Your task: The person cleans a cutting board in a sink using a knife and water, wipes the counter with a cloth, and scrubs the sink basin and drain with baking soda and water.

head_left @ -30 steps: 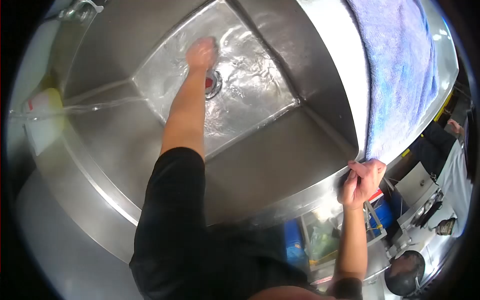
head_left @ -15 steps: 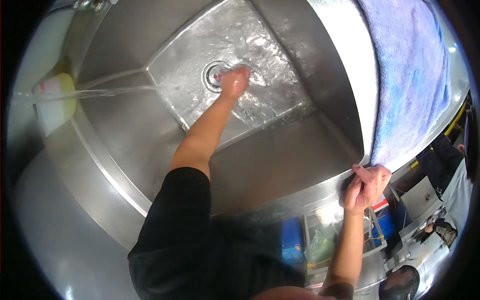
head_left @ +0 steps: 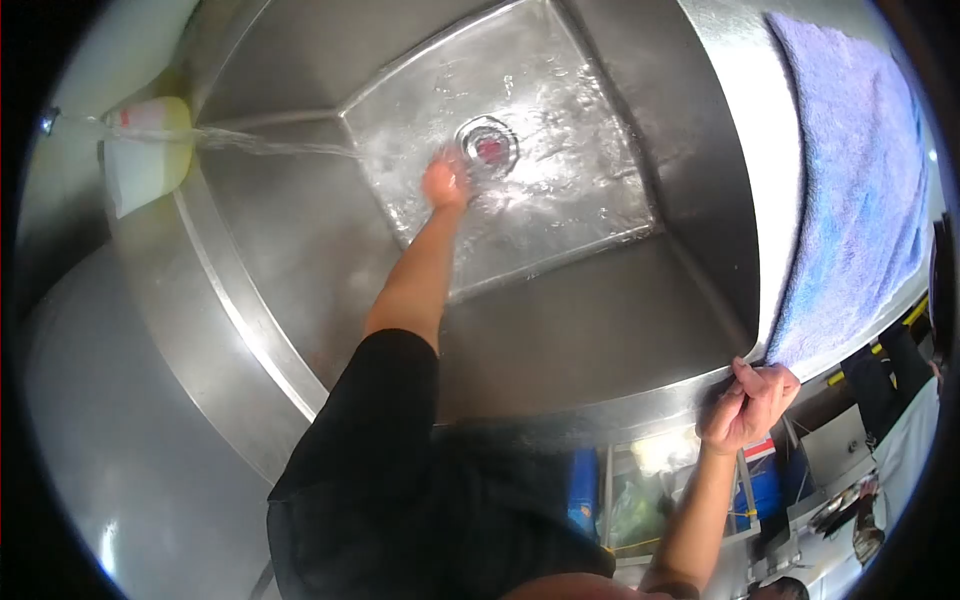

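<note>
My left hand (head_left: pixel 446 178) is down in the steel sink (head_left: pixel 600 350), over the wet sink floor just left of the drain (head_left: pixel 489 149). It is blurred, so its fingers and anything in them cannot be made out. Something red shows inside the drain. A stream of water (head_left: pixel 270 146) runs in from the left and spreads across the bottom. My right hand (head_left: pixel 748 405) has its fingers curled in at the sink's front right corner, touching the rim, with no object visible in it. Just above it lies a blue-purple towel (head_left: pixel 860 190) on the right ledge.
A white and yellow container (head_left: pixel 148 155) stands on the sink's left ledge, behind the water stream. Below the rim at the right are a shelf with a green bag (head_left: pixel 640 510) and blue items (head_left: pixel 762 492). Part of another person (head_left: pixel 905 440) shows at the lower right.
My left hand has moved from above the drain to its right side, then back to its left. The view has shifted, and the sink appears further right. My right hand stays at the rim.
</note>
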`<state>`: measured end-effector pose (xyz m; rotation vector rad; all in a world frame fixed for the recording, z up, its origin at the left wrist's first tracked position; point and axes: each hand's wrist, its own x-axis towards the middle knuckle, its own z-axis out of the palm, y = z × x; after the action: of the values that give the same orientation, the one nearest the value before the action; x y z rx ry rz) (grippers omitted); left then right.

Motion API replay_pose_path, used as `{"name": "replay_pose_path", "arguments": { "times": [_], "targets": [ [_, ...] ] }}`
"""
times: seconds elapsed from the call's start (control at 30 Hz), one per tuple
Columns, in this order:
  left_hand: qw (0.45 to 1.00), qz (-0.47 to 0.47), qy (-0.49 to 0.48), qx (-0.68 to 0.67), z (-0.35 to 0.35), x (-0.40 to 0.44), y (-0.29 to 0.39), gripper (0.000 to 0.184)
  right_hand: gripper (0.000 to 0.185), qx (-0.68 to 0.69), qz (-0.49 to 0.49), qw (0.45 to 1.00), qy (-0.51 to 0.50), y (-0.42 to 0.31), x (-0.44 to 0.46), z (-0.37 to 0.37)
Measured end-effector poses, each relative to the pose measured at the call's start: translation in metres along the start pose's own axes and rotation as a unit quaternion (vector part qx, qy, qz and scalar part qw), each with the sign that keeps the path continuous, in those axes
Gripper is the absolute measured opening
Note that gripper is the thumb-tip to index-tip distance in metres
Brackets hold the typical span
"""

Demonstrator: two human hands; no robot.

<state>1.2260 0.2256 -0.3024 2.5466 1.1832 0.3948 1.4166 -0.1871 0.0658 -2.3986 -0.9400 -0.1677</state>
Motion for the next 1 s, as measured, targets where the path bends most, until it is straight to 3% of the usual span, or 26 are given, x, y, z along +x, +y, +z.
{"name": "replay_pose_path", "arguments": {
  "times": [0.07,0.1,0.13,0.17,0.2,0.23,0.27,0.3,0.33,0.4,0.43,0.5,0.57,0.63,0.7,0.77,0.83,0.9,0.93,0.97,1.0],
  "targets": [
    [0.989,0.089,-0.105,0.052,0.019,0.054,0.082,0.032,0.025,-0.003,-0.001,1.000,-0.016,0.001,0.001,-0.003],
    [0.975,0.086,-0.182,0.099,0.022,0.082,0.118,0.030,0.025,-0.011,-0.003,1.000,-0.019,0.001,0.001,-0.002],
    [0.974,-0.049,-0.222,0.015,0.007,0.114,0.170,0.026,0.025,-0.005,-0.002,1.000,-0.009,0.002,0.001,0.001],
    [0.984,0.083,-0.156,-0.031,0.019,0.118,0.183,0.024,0.024,0.003,0.003,1.000,-0.005,0.002,-0.002,0.000],
    [0.984,0.067,-0.163,-0.006,0.026,0.122,0.219,0.020,0.023,-0.005,0.002,1.000,-0.006,0.003,-0.002,0.000],
    [0.973,0.169,-0.155,0.026,0.077,0.115,0.221,0.021,0.023,-0.007,0.002,1.000,-0.005,0.005,-0.003,0.001],
    [0.946,0.225,-0.233,0.012,0.073,0.102,0.241,0.022,0.023,0.000,0.002,1.000,-0.008,0.007,-0.004,0.000],
    [0.930,0.245,-0.274,0.012,0.068,0.079,0.248,0.024,0.024,0.008,0.003,1.000,-0.013,0.007,-0.005,-0.002],
    [0.934,0.262,-0.239,-0.047,0.082,0.046,0.238,0.023,0.024,0.009,0.005,1.000,-0.012,0.007,-0.005,-0.003],
    [0.884,0.376,-0.267,-0.076,0.067,-0.002,0.220,0.015,0.024,0.007,0.002,1.000,-0.016,0.007,-0.002,-0.004],
    [0.857,0.382,-0.339,-0.064,0.048,-0.024,0.212,0.020,0.024,0.006,0.004,1.000,-0.011,0.007,-0.001,-0.004],
    [0.830,0.438,-0.335,-0.086,0.030,-0.080,0.167,0.028,0.026,0.004,0.002,1.000,-0.008,0.007,-0.002,-0.003],
    [0.822,0.428,-0.352,-0.131,0.022,-0.107,0.124,0.040,0.026,0.002,0.005,1.000,-0.001,0.006,0.000,-0.004],
    [0.815,0.316,-0.464,-0.144,-0.030,-0.092,0.092,0.047,0.028,-0.001,0.004,1.000,-0.010,0.007,0.000,-0.004],
    [0.847,0.228,-0.479,0.039,-0.048,-0.086,0.047,0.056,0.029,-0.004,0.003,1.000,-0.016,0.008,0.000,-0.004],
    [0.928,0.257,-0.267,0.040,-0.067,-0.071,-0.011,0.060,0.029,-0.003,0.006,1.000,-0.015,0.006,0.000,-0.004],
    [0.932,0.136,-0.175,0.287,-0.084,-0.032,-0.019,0.069,0.030,0.000,0.008,1.000,-0.015,0.007,0.000,-0.004],
    [0.909,-0.173,-0.275,0.262,-0.055,0.018,-0.050,0.062,0.030,0.005,0.010,1.000,-0.014,0.007,-0.002,-0.002],
    [0.910,-0.262,-0.214,0.240,-0.039,0.037,-0.051,0.062,0.030,0.001,0.007,1.000,-0.013,0.008,-0.003,-0.001],
    [0.938,-0.260,-0.113,0.200,-0.021,0.059,-0.034,0.063,0.031,-0.004,0.004,1.000,-0.012,0.008,-0.003,-0.001],
    [0.961,-0.225,-0.025,0.159,-0.002,0.078,-0.010,0.063,0.016,0.011,0.008,1.000,-0.025,0.004,-0.001,-0.003]
  ]
}}
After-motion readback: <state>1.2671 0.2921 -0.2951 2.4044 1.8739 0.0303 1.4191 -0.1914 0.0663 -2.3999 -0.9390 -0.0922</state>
